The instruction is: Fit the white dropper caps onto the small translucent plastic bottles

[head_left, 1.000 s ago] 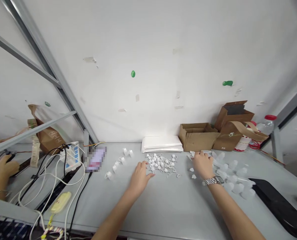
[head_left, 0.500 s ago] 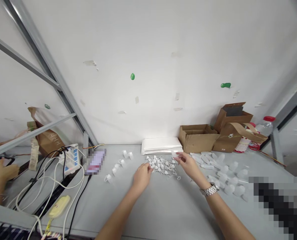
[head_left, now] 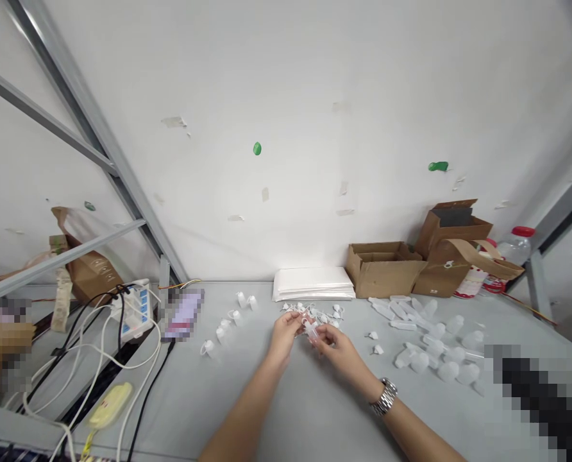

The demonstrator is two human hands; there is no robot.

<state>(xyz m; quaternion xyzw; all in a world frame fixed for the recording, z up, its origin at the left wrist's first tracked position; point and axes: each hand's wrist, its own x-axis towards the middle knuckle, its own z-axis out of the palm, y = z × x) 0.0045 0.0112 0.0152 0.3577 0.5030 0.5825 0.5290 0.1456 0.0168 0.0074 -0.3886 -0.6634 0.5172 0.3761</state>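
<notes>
My right hand (head_left: 338, 350), a metal watch on its wrist, pinches a small translucent plastic bottle (head_left: 311, 331). At the bottle's top my left hand (head_left: 285, 335) has its fingers closed on a white looped cap (head_left: 306, 320), partly covered by the fingertips. Just behind both hands spreads a pile of white looped caps (head_left: 322, 314). Two loose white caps (head_left: 375, 344) lie right of my right hand. Several capped small bottles (head_left: 222, 330) stand at the left. Many uncapped translucent bottles (head_left: 437, 346) lie scattered at the right.
A white stack of flat packets (head_left: 312, 283) lies against the wall beside an open cardboard box (head_left: 386, 269). Brown bags and a red-lidded jar (head_left: 517, 244) stand farther right. At left are a phone (head_left: 185, 314), a power strip (head_left: 139, 308), cables and another person's hand (head_left: 4, 340).
My right hand has moved left and toward me with the bottle, meeting my left hand in front of the cap pile. Two loose caps now show where my right forearm was.
</notes>
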